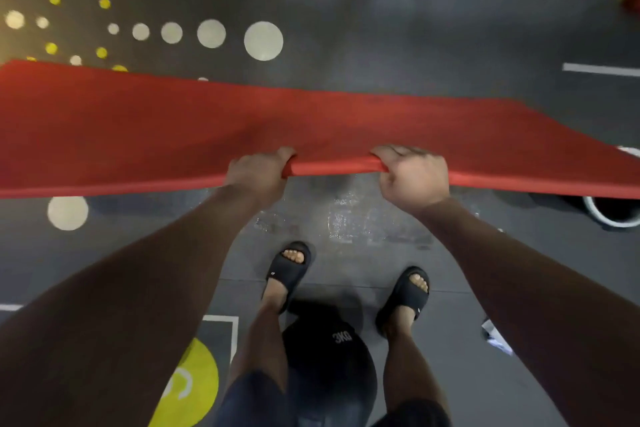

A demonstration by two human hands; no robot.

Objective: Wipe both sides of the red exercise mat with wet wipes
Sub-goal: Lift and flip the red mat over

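Across the middle of the frame the red mat [173, 128] runs left to right, its near long edge gripped by the left hand [258, 172] and the right hand [412, 177], side by side.

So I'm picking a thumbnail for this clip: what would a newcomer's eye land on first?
The red exercise mat, a bright band across the middle of the dark floor, held up at its near edge. The left grip and right grip curl round that edge, close together at centre. Below, a black ball marked 3KG lies near the sandalled feet.
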